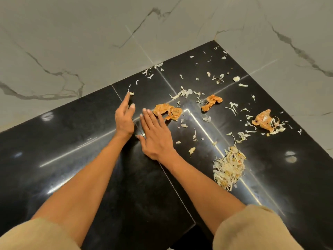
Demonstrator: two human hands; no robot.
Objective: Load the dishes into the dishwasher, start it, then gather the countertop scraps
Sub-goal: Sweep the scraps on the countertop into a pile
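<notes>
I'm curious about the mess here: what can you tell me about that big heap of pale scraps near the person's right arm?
The heap of pale scraps is a loose mound of thin, papery, cream-white slivers with a few yellowish and orange flecks, looking like dry peelings. It lies on the glossy black countertop, across a bright seam between slabs, nearer the front than the scattered bits behind it. Nothing touches it; the right hand lies flat well to its left.
</notes>
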